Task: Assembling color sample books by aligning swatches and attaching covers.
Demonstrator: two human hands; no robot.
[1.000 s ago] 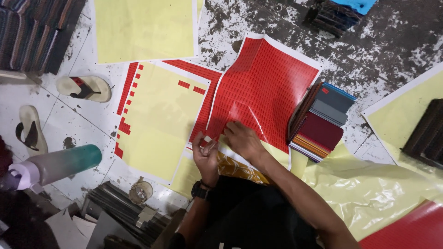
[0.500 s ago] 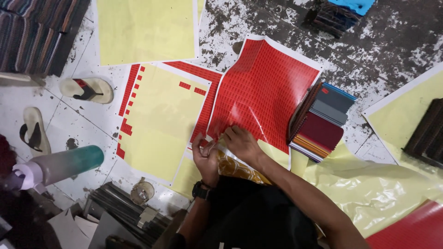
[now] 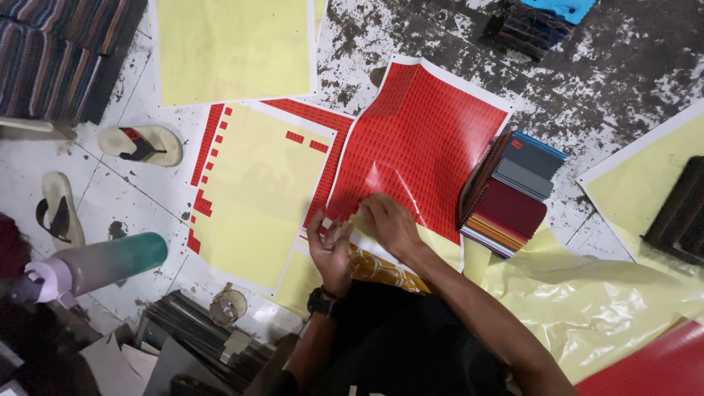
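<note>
Sticker sheet edge under right hand fingers, pinched; left hand fingers open beside.

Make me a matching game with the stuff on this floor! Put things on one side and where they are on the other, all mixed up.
Things:
1. red sticker sheet
2. water bottle
3. sandal
4. stack of notebooks

Places:
A. lower left, lying on its side
B. under the right hand and left hand
C. right of the red sheet, touching its edge
D. left, on the white tiles near the striped mat

Pairs: 1-B, 2-A, 3-D, 4-C
</note>
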